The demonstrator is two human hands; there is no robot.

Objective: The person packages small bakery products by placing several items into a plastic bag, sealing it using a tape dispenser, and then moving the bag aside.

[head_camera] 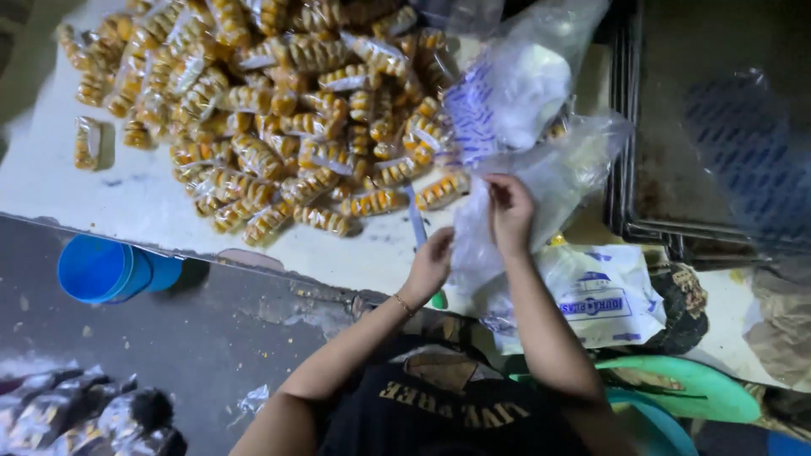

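Snack pile [279, 110] cut by top edge; left hand [431, 266] fingertips hidden behind clear bag [507, 194].

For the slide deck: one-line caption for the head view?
Both hands, left hand and right hand, grip a clear plastic bag beside a heap of wrapped snacks on a white table.

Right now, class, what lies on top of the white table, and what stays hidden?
On the white table lies a heap of small wrapped snacks. The left hand and right hand work a clear plastic bag. Its contents and the snacks deeper in the heap are covered.
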